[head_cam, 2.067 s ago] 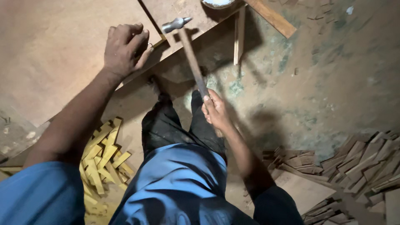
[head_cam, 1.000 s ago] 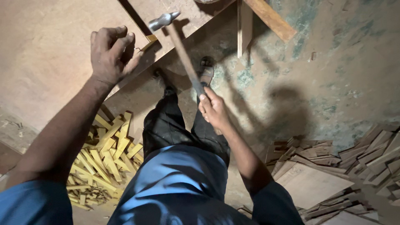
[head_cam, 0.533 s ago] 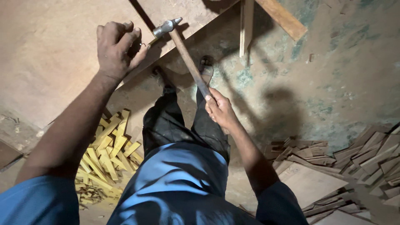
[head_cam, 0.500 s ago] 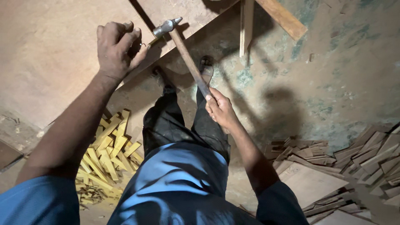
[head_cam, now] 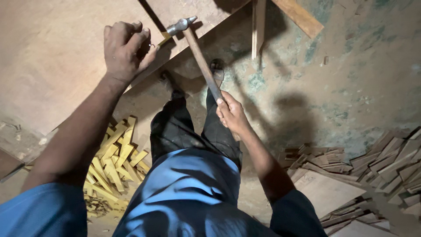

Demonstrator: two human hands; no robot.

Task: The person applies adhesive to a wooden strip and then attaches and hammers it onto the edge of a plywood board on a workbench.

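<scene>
Hammer (head_cam: 199, 57) is gripped by right fingers (head_cam: 222, 105); nail (head_cam: 153, 44) is pinched by left fingers (head_cam: 131, 39). Fingers risk being struck: head lands right beside them.

yellow wood strips (head_cam: 115, 161), brown offcuts (head_cam: 372, 164) — dusty floor (head_cam: 351, 79)

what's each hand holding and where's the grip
Right hand grips the wooden-handled steel hammer at the handle's end. Left hand pinches something small on the board edge; cannot tell what.

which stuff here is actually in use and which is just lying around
In use: hammer in the right hand; left hand on the wooden board.

Lying about: yellow wood pieces; brown offcuts; wooden slat.
</scene>
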